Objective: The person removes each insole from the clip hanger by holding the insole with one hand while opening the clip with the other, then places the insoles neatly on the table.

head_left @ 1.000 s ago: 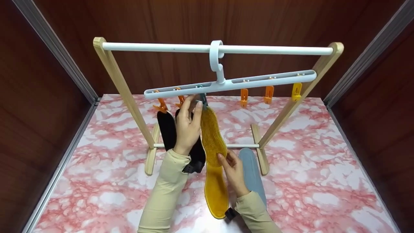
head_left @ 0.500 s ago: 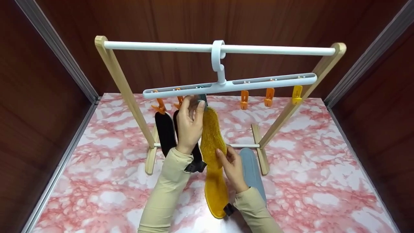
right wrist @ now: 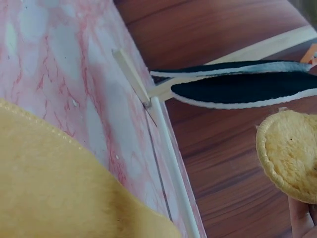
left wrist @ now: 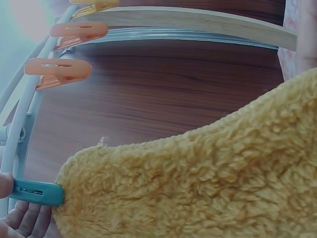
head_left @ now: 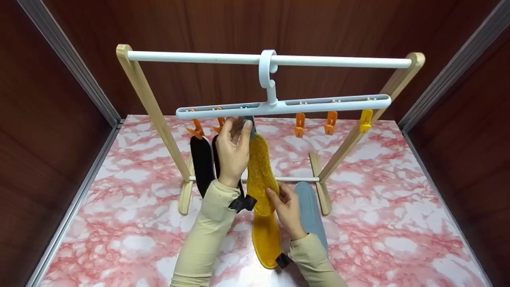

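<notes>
A fuzzy yellow insole (head_left: pixel 261 171) hangs lengthwise below the white hanger (head_left: pixel 330 105). My left hand (head_left: pixel 233 155) pinches a teal clip (left wrist: pixel 39 192) on that hanger, thumb on one side and fingers on the other. The clip's mouth meets the insole's top edge in the left wrist view. My right hand (head_left: pixel 289 209) holds the insole near its lower end, thumb in front and fingers behind it. Two black insoles (head_left: pixel 202 163) hang to the left, one partly hidden by my left hand. On the table below lies a second yellow insole (head_left: pixel 267 241), smooth side up.
A grey-blue insole (head_left: pixel 310 215) lies right of my right hand. Orange clips (head_left: pixel 300 125) and a yellow clip (head_left: pixel 365 121) hang from the hanger's right half. The wooden stand (head_left: pixel 151 107) carries a white rod (head_left: pixel 191 57). Dark wood panels enclose the pink marbled table (head_left: pixel 131 243).
The hanger's right end has dipped, so it sits closer to level. The fuzzy insole's lower end has come down slightly. Both hands keep their holds.
</notes>
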A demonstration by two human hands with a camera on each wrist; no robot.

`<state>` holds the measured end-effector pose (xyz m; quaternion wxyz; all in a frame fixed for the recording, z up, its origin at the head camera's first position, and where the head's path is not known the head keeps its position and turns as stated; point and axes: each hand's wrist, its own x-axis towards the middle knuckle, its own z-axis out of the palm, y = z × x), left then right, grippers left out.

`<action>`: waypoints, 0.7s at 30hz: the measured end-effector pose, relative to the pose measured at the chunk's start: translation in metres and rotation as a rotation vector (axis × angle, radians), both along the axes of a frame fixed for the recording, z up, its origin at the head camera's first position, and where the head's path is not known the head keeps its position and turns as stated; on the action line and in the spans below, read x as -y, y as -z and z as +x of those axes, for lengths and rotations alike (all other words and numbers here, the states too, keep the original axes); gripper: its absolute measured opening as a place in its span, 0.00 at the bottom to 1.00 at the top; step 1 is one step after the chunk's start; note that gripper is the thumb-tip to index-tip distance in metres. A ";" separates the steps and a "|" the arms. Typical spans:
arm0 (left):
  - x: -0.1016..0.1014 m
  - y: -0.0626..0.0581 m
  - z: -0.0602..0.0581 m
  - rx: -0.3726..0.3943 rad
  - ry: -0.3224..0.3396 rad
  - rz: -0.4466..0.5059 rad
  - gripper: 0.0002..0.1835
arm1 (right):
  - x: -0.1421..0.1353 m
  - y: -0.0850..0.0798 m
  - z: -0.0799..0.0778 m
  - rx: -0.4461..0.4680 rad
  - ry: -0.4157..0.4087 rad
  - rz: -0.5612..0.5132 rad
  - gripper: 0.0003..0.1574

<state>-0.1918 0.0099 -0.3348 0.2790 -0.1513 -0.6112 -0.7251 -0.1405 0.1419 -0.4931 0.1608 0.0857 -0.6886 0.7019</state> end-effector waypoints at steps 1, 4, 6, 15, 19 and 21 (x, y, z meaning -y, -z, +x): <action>0.000 0.000 0.000 -0.001 0.001 0.002 0.12 | 0.000 0.001 0.001 -0.003 0.001 0.000 0.14; 0.000 0.000 0.000 0.000 0.007 0.006 0.12 | 0.000 0.002 0.003 0.001 -0.001 -0.011 0.14; 0.000 0.001 -0.001 0.001 0.015 0.006 0.12 | -0.001 0.004 0.004 0.010 -0.004 -0.024 0.14; 0.000 0.004 0.003 0.008 0.120 0.029 0.16 | -0.007 0.011 0.010 0.056 -0.001 -0.038 0.15; 0.001 0.005 0.004 0.008 0.143 0.046 0.18 | -0.010 0.014 0.013 0.081 0.002 -0.027 0.15; 0.002 0.005 0.004 0.012 0.138 0.041 0.18 | -0.011 0.015 0.014 0.092 0.000 -0.025 0.15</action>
